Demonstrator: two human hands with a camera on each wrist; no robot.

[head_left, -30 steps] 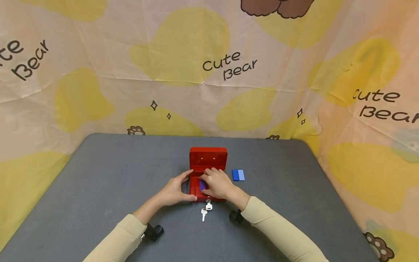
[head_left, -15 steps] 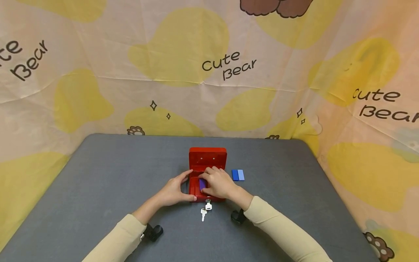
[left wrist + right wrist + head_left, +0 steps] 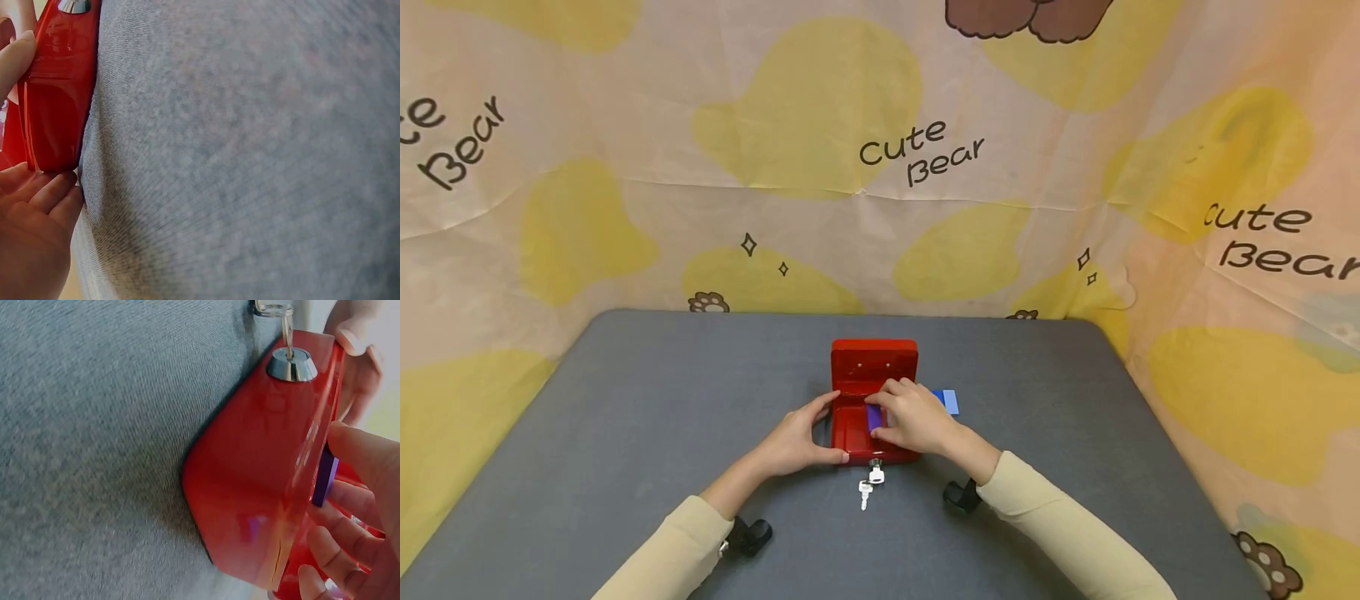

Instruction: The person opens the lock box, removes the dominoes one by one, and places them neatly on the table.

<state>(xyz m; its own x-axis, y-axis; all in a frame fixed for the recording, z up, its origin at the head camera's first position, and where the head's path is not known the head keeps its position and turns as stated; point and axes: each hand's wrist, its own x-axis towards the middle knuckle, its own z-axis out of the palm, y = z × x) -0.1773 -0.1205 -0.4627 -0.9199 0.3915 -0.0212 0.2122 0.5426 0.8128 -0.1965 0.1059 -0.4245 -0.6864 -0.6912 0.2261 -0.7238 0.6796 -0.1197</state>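
Observation:
A small red cash box (image 3: 852, 429) stands on the table with its lid (image 3: 874, 358) raised. My left hand (image 3: 792, 443) grips the box's left side, thumb at the front corner, fingers along the far end. In the left wrist view, the fingertips (image 3: 59, 190) press against the red wall. Over the box's right half, my right hand (image 3: 917, 417) pinches a flat purple block (image 3: 875, 417) between thumb and fingers. The right wrist view shows the purple block (image 3: 325, 477) on edge just above the rim, under the thumb. Part of it hides behind the fingers.
Two keys (image 3: 865, 492) hang from the lock (image 3: 292, 365) at the box's front and reach onto the grey table (image 3: 700, 392). Right of the box lie a light blue piece (image 3: 952, 402) and a darker blue one, partly covered by my right hand. A patterned cloth (image 3: 820, 108) hangs behind.
My right hand has moved right and slightly up with the purple block, baring more of the box's inside and overlapping the dark blue piece. The left hand keeps its grip.

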